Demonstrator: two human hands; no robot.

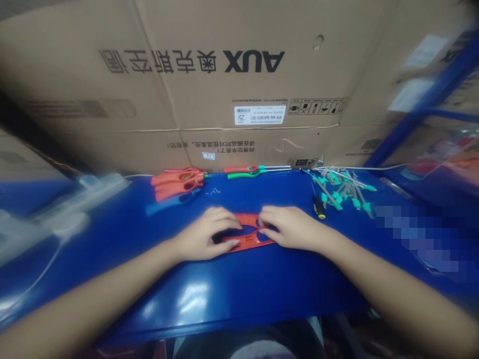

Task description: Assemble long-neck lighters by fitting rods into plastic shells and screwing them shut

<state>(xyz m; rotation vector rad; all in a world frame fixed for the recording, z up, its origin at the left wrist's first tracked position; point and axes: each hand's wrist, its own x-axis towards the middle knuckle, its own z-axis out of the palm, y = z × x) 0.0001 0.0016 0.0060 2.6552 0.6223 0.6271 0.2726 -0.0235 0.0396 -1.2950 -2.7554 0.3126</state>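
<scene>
Two orange plastic handle shells (pixel 247 243) lie side by side on the blue table, hollow faces up, with finger openings at their right ends. My left hand (pixel 210 233) is curled over their left ends, thumb on the nearer shell and fingers by the farther one. At the right ends, my right hand (pixel 285 227) has its thumb and fingers bent around the finger openings. Parts of both shells are hidden under my hands. Whatever small piece may be between my right fingertips cannot be made out.
A pile of orange handle shells (pixel 175 183) and a blue shell (pixel 174 200) lie back left. Long-nosed lighters (pixel 245 172) rest against the cardboard (pixel 209 99). Metal tubes with turquoise ends (pixel 342 189) and a screwdriver (pixel 319 207) lie back right. A power strip (pixel 90 197) is left.
</scene>
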